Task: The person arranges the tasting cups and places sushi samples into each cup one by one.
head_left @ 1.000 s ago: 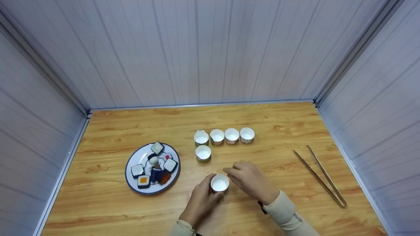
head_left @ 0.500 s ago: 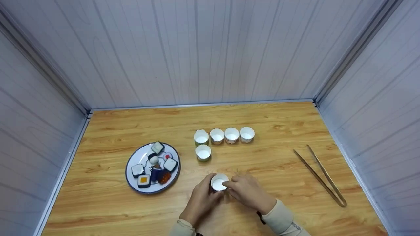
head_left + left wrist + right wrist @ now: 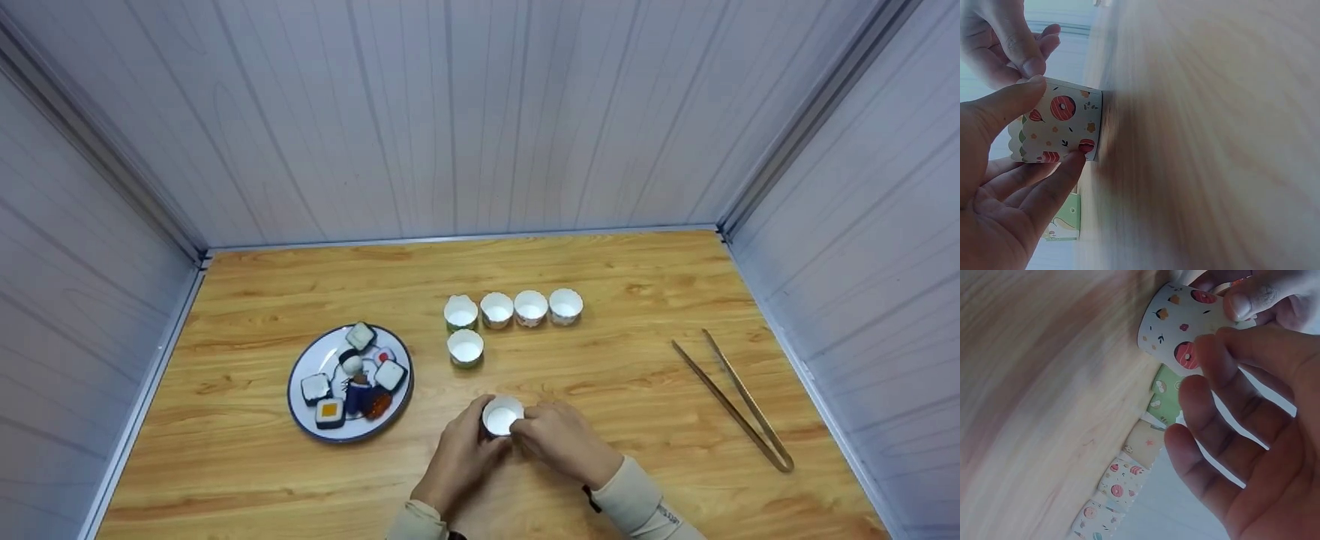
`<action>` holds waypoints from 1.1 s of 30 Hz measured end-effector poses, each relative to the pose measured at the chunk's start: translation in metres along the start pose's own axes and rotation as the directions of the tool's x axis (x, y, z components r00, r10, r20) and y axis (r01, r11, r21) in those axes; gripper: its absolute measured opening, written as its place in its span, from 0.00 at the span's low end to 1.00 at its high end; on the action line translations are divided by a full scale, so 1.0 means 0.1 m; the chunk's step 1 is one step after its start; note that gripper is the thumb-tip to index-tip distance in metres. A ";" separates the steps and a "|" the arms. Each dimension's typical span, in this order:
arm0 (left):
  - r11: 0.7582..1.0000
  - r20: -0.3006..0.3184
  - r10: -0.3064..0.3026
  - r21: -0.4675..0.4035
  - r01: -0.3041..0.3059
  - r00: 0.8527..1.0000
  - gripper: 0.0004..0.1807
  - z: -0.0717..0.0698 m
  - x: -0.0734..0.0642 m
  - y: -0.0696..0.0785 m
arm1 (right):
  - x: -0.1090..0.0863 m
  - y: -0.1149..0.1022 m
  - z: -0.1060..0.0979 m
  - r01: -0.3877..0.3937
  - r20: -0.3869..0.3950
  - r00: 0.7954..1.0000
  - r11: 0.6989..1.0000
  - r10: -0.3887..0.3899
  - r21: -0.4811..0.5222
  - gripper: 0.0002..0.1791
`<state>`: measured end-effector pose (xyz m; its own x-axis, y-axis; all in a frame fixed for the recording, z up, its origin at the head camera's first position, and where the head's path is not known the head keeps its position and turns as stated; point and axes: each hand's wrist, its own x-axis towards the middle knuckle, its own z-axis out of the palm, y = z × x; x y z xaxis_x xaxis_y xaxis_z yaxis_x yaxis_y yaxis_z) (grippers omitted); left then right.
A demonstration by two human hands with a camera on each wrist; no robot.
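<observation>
A small paper baking cup point(image 3: 501, 417), white inside and printed with red donuts outside, stands near the front of the table between both hands. My left hand point(image 3: 459, 454) grips it from the left; in the left wrist view the thumb lies along one side of the cup point(image 3: 1069, 121) and the fingers along the other. At the right side of the rim, my right hand point(image 3: 564, 441) pinches the wall between thumb and index finger. Its remaining fingers point(image 3: 1199, 439) are loosely bent beside the cup in the right wrist view.
Several baking cups point(image 3: 531, 306) stand in a row farther back, with a green cup point(image 3: 466, 350) before the leftmost one. On the left, a blue-rimmed plate point(image 3: 300, 420) bears several sushi pieces point(image 3: 330, 412). Metal tongs point(image 3: 739, 409) lie spread on the right.
My right hand has come in from the upper right to the cup's rim and now pinches it. The left hand keeps its grip in about the same place.
</observation>
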<state>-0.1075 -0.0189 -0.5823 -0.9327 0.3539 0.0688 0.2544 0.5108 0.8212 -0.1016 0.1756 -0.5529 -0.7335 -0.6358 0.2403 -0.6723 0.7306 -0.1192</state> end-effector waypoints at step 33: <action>1.000 0.005 0.004 0.015 -0.004 1.000 0.33 0.00 -0.01 0.00 | 0.19 0.32 -0.33 0.018 -0.243 0.970 0.999 -0.010 0.032 0.04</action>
<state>-0.1062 -0.0196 -0.5824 -0.9304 0.3601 0.0687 0.2616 0.5210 0.8125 -0.1342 0.1948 -0.5207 -0.6806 -0.5632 0.4687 -0.6884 0.7105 -0.1460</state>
